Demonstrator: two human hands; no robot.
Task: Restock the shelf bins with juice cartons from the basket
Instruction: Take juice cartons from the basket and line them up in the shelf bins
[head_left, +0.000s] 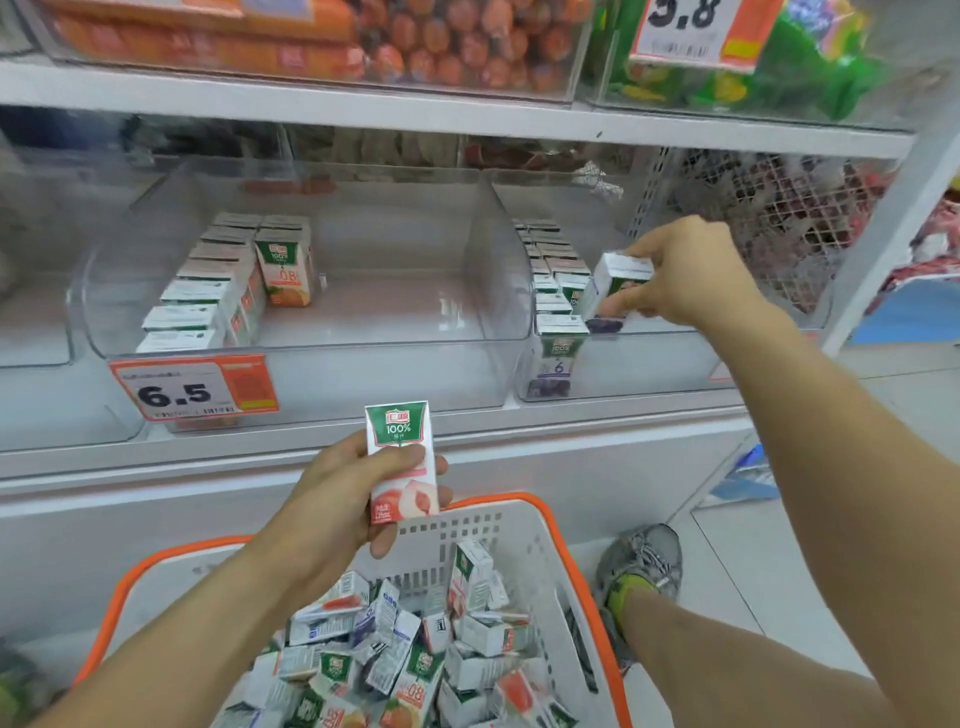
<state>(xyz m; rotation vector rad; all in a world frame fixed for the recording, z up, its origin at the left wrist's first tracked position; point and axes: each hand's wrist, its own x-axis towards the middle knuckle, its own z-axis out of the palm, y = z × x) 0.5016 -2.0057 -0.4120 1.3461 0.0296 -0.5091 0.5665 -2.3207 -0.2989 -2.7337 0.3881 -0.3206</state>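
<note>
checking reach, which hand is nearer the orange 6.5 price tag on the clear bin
Left. The left hand holds a peach carton just below-right of the orange 6.5 price tag; the right hand is far across at the right-hand bin.

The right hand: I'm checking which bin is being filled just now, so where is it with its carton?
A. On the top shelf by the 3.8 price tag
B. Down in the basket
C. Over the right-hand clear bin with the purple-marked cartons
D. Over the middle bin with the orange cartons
C: the right hand grips a juice carton over the right clear bin, beside its row of purple-marked cartons.
</note>
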